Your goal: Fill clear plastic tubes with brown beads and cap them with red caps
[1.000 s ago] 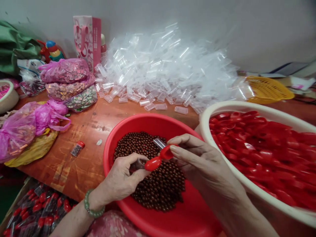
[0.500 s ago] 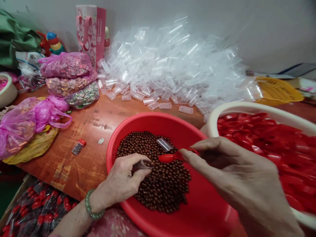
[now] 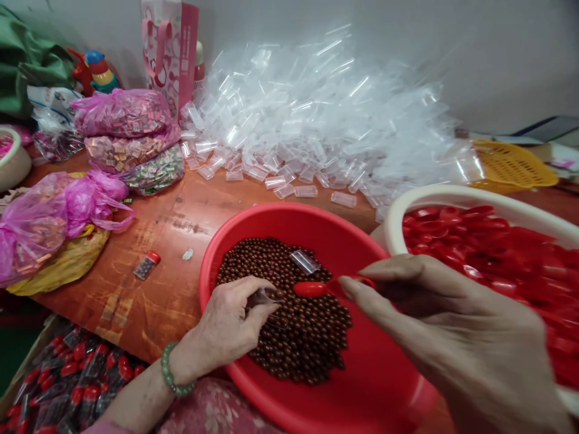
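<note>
Over a red basin (image 3: 384, 398) of small brown balls (image 3: 303, 343), my left hand (image 3: 230, 319) pinches a small clear tube (image 3: 263, 296) by its sides, its open end facing the balls. A green bead bracelet circles that wrist. My right hand (image 3: 452, 319) is closed on a small red spoon-like piece (image 3: 312, 289), held between thumb and forefinger, its rounded end pointing left near the tube. Another clear tube (image 3: 304, 262) lies on the balls behind the red piece. What the tube in my left hand contains is hard to see.
A white tub (image 3: 395, 220) of red pieces stands at the right. Clear tubes (image 3: 316, 120) are heaped against the wall. Pink bags (image 3: 122, 114) lie at the left. One filled tube with a red cap (image 3: 147, 265) rests on the table; capped ones (image 3: 67, 380) fill a box at lower left.
The view has shifted slightly. My right hand has moved a little to the right with the red piece. My left hand still holds the tube.
</note>
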